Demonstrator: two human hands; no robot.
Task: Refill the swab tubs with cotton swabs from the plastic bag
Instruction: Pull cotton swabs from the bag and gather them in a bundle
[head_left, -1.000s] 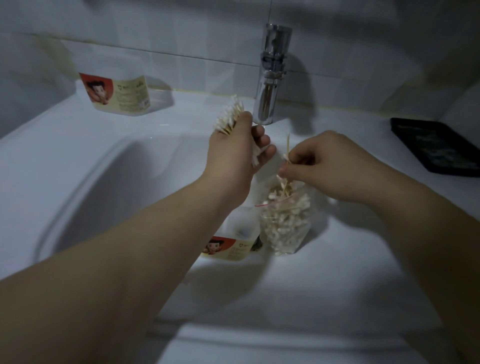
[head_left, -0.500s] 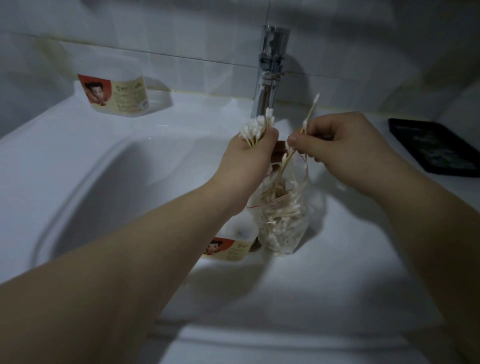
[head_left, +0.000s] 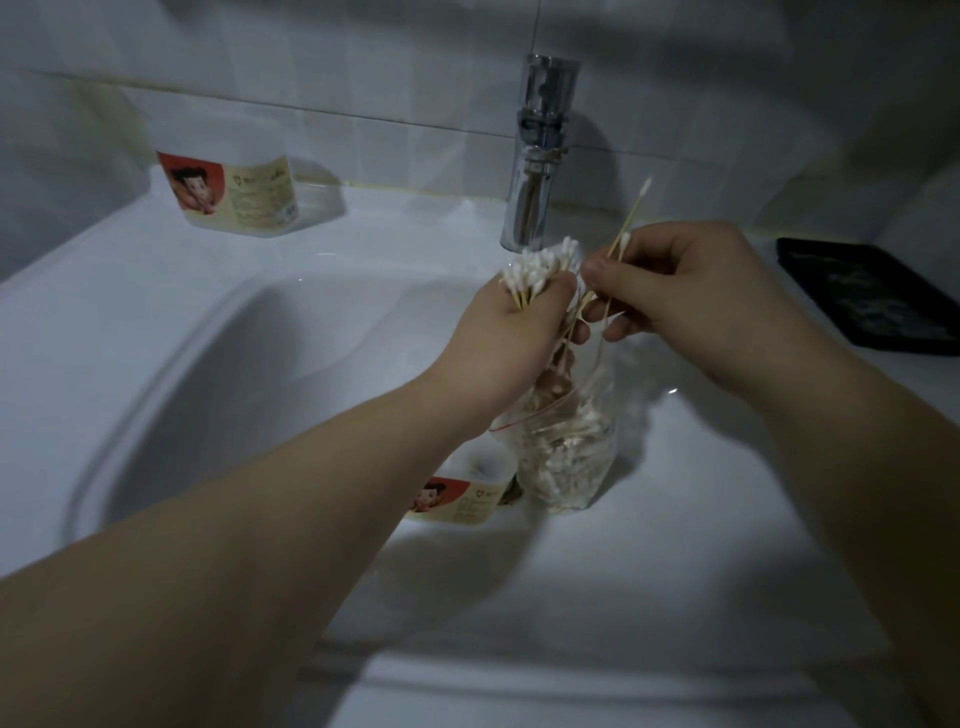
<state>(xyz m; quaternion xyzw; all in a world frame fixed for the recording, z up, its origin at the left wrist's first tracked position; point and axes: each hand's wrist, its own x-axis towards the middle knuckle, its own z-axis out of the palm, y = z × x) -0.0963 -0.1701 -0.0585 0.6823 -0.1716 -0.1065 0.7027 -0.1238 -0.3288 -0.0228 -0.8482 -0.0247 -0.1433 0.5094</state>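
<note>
In the sink (head_left: 234, 374) below the tap (head_left: 540, 156), the plastic bag (head_left: 571, 462) holds many swabs, with a swab tub (head_left: 457, 501) just beside it. Another tub (head_left: 234, 192) stands left of the tap. Under the tap, the left grip (head_left: 514, 338) clutches a swab bunch (head_left: 540, 265) and the right grip (head_left: 696, 296) pinches loose swabs (head_left: 635, 208). Gathering seems underway; filling the tubs apparently remains.

We have a single view, worn on the head, looking forward and down into the sink (head_left: 182, 374) from close above. It faces the wall (head_left: 363, 62), with the tap (head_left: 540, 156) at 12 o'clock. The left hand (head_left: 511, 338) and right hand (head_left: 696, 296) reach in from 7 and 5 o'clock.
</note>
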